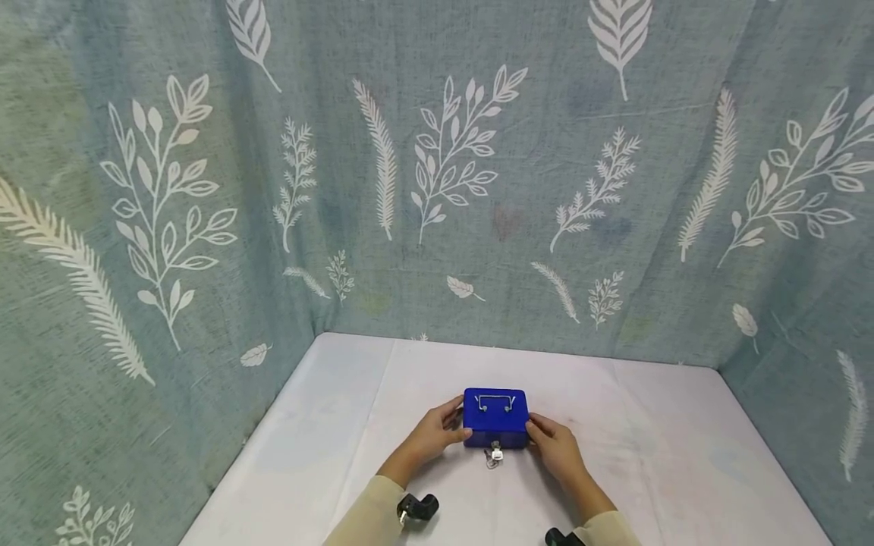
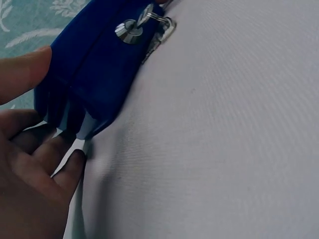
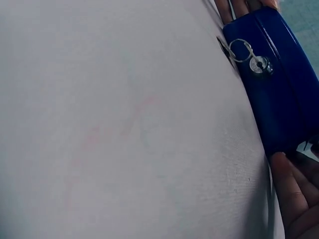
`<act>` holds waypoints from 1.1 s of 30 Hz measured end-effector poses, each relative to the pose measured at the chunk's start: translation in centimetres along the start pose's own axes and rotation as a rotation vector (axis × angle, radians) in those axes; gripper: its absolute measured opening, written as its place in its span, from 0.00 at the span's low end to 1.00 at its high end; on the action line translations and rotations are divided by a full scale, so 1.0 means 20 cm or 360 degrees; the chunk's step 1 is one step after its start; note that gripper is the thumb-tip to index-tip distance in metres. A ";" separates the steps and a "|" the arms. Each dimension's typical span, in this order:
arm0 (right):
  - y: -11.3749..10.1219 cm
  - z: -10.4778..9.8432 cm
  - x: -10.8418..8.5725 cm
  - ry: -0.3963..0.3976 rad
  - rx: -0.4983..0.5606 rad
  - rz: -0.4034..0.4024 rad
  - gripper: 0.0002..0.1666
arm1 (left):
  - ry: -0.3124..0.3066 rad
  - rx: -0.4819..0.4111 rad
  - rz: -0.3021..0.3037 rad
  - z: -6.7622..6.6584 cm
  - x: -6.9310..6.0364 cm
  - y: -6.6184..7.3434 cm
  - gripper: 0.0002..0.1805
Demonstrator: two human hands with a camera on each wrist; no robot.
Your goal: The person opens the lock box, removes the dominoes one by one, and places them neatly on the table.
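Note:
A small blue metal cash box (image 1: 495,413) sits on the white cloth, its lid down and its silver carrying handle (image 1: 495,402) lying on top. From its front lock hangs a key ring with keys (image 3: 241,51); one key stands in the lock (image 3: 260,65). My left hand (image 1: 432,434) holds the box's left end, thumb at the front corner and fingers along the side. At the opposite end my right hand (image 1: 556,447) grips the box, with its fingers partly hidden behind the side. Both ends also show in the wrist views, where the blue box (image 2: 94,59) looks tilted.
White cloth (image 1: 328,425) covers the table. Behind and at both sides hangs a blue-green curtain (image 1: 478,288) with white leaf prints. Dark wrist-camera mounts (image 1: 418,506) sit at the cuffs of the light sleeves (image 1: 372,516).

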State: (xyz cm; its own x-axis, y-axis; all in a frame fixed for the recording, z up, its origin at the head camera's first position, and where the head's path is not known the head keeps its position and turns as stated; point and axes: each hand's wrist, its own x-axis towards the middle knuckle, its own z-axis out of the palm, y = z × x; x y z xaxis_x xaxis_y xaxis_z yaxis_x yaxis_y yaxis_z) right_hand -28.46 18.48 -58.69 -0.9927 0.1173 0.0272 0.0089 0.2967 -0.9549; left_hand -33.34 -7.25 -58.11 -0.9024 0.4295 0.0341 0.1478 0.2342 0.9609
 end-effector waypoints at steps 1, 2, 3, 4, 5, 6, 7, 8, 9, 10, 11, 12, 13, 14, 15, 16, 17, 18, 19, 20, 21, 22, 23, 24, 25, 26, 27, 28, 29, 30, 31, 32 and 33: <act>0.00 0.00 -0.01 -0.0006 0.0010 0.0018 0.25 | -0.0021 -0.0011 0.0010 0.00 0.00 0.00 0.41; 0.00 -0.01 -0.01 -0.0007 0.0013 0.0036 0.26 | -0.0038 -0.0023 0.0010 0.00 0.00 0.00 0.41; 0.00 -0.01 -0.02 -0.0010 0.0014 0.0046 0.26 | -0.0053 -0.0032 0.0022 0.00 0.00 0.00 0.41; -0.01 -0.01 -0.03 -0.0016 0.0026 0.0054 0.27 | -0.0067 -0.0035 0.0025 0.00 0.00 0.01 0.40; -0.01 -0.02 -0.03 -0.0022 0.0038 0.0063 0.27 | -0.0076 -0.0047 0.0034 0.00 0.00 0.00 0.40; -0.01 -0.02 -0.04 -0.0023 0.0036 0.0064 0.27 | -0.0084 -0.0051 0.0040 0.00 0.00 0.00 0.40; -0.02 -0.02 -0.04 -0.0022 0.0034 0.0069 0.27 | -0.0088 -0.0057 0.0043 0.00 0.00 0.00 0.40; -0.02 -0.03 -0.05 -0.0021 0.0034 0.0075 0.27 | -0.0087 -0.0053 0.0041 0.01 -0.01 0.00 0.40; -0.02 -0.03 -0.05 -0.0025 0.0033 0.0074 0.27 | -0.0088 -0.0064 0.0043 0.02 -0.01 -0.01 0.40; -0.02 -0.03 -0.06 -0.0028 0.0047 0.0085 0.27 | -0.0086 -0.0070 0.0039 0.02 -0.02 -0.01 0.40; -0.02 -0.03 -0.06 -0.0031 0.0047 0.0087 0.28 | -0.0083 -0.0071 0.0038 0.03 -0.02 -0.01 0.40; -0.02 -0.04 -0.07 -0.0034 0.0057 0.0092 0.28 | -0.0078 -0.0068 0.0036 0.04 -0.03 -0.02 0.40; -0.01 -0.04 -0.07 -0.0039 0.0058 0.0093 0.28 | -0.0071 -0.0069 0.0043 0.04 -0.03 -0.02 0.40; -0.01 -0.04 -0.07 -0.0046 0.0062 0.0097 0.29 | -0.0063 -0.0064 0.0044 0.04 -0.03 -0.02 0.40; -0.01 -0.05 -0.07 -0.0055 0.0061 0.0091 0.29 | -0.0058 -0.0069 0.0043 0.05 -0.03 -0.02 0.39; -0.01 -0.05 -0.07 -0.0063 0.0067 0.0090 0.29 | -0.0053 -0.0071 0.0042 0.04 -0.03 -0.02 0.39; -0.01 -0.05 -0.07 -0.0072 0.0067 0.0073 0.29 | -0.0050 -0.0079 0.0042 0.04 -0.03 -0.03 0.40; 0.00 -0.05 -0.07 -0.0080 0.0069 0.0069 0.29 | -0.0050 -0.0094 0.0045 0.04 -0.03 -0.03 0.40; 0.00 -0.06 -0.06 -0.0091 0.0063 0.0051 0.30 | -0.0053 -0.0107 0.0049 0.04 -0.03 -0.03 0.41; 0.00 -0.06 -0.06 -0.0102 0.0059 0.0035 0.30 | -0.0055 -0.0127 0.0043 0.03 -0.03 -0.02 0.41; 0.00 -0.06 -0.05 -0.0110 0.0059 0.0014 0.30 | -0.0061 -0.0150 0.0041 0.02 -0.03 -0.02 0.41; 0.00 -0.06 -0.04 -0.0119 0.0057 -0.0006 0.31 | -0.0064 -0.0163 0.0033 0.02 -0.03 -0.01 0.41; 0.00 -0.07 -0.04 -0.0131 0.0057 -0.0033 0.32 | -0.0067 -0.0172 0.0026 0.01 -0.03 -0.01 0.41; 0.00 -0.07 -0.03 -0.0147 0.0060 -0.0056 0.33 | -0.0072 -0.0170 0.0021 0.01 -0.03 -0.01 0.41; -0.01 -0.07 -0.02 -0.0170 0.0077 -0.0093 0.34 | -0.0076 -0.0160 0.0009 0.00 -0.02 0.00 0.41; -0.01 -0.07 -0.01 -0.0194 0.0096 -0.0116 0.34 | -0.0081 -0.0155 -0.0004 0.00 -0.02 0.00 0.41; -0.01 -0.08 0.00 -0.0221 0.0119 -0.0141 0.35 | -0.0086 -0.0144 -0.0016 0.00 -0.02 0.00 0.41; -0.01 -0.08 0.00 -0.0247 0.0135 -0.0162 0.35 | -0.0089 -0.0132 -0.0024 -0.01 -0.02 0.00 0.41; -0.01 -0.08 0.01 -0.0271 0.0143 -0.0176 0.36 | -0.0094 -0.0126 -0.0027 -0.01 -0.01 0.00 0.41; 0.00 -0.08 0.01 -0.0294 0.0142 -0.0186 0.36 | -0.0098 -0.0124 -0.0026 -0.01 -0.02 0.00 0.41; 0.00 -0.09 0.02 -0.0310 0.0137 -0.0190 0.35 | -0.0100 -0.0122 -0.0029 -0.01 -0.01 0.00 0.41; 0.00 -0.09 0.02 -0.0320 0.0120 -0.0181 0.35 | -0.0102 -0.0123 -0.0027 -0.01 -0.01 0.00 0.41; 0.00 -0.09 0.03 -0.0328 0.0101 -0.0178 0.36 | -0.0102 -0.0120 -0.0032 -0.01 -0.01 0.00 0.42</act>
State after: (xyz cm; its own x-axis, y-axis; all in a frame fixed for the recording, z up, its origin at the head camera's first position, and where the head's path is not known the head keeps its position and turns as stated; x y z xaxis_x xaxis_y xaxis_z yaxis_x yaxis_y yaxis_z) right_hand -28.76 20.29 -58.19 -0.9907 -0.1105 0.0791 -0.1035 0.2362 -0.9662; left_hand -33.18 -7.59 -58.15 -0.8769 0.4807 -0.0004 0.0969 0.1777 0.9793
